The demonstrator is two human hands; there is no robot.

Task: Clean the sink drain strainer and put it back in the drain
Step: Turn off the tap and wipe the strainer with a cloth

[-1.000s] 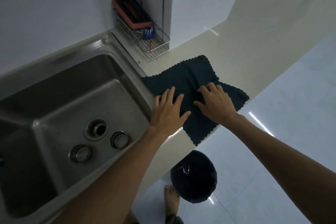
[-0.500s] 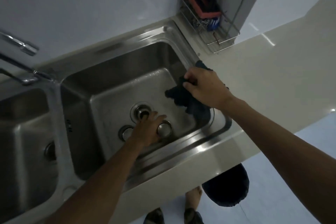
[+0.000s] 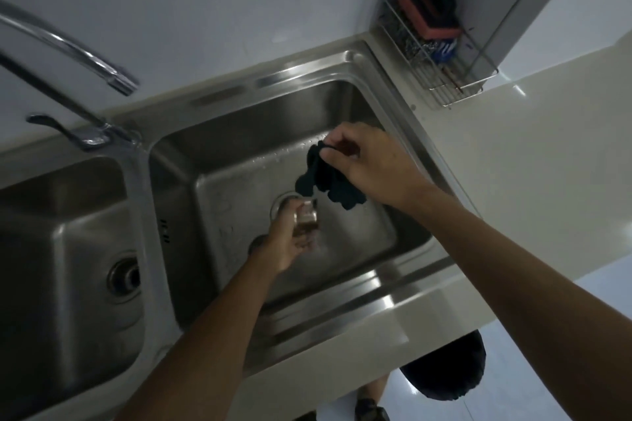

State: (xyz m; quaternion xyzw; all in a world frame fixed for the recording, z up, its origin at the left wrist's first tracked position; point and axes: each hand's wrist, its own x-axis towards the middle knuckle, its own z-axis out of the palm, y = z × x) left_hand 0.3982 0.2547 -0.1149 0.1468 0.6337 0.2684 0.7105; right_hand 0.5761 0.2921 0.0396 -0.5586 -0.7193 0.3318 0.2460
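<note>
My left hand (image 3: 290,243) holds a small metal drain strainer (image 3: 306,219) lifted above the floor of the right sink basin (image 3: 359,232). Just behind it the open drain hole (image 3: 282,203) shows, partly hidden by the hand and strainer. A second round metal piece (image 3: 257,243) lies on the basin floor, mostly hidden behind my left wrist. My right hand (image 3: 369,164) pinches a dark crumpled cloth (image 3: 328,183), which hangs over the basin just right of the strainer, close to it.
A chrome faucet (image 3: 85,58) arches over the divider at the left. The left basin has its own drain (image 3: 124,275). A wire rack (image 3: 441,68) with a sponge stands on the counter corner. A dark bin (image 3: 448,369) and a foot are on the floor below.
Both hands left the cloth spread on the counter. My right hand carried the cloth over the basin, and my left hand picked a strainer off the basin floor and raised it.
</note>
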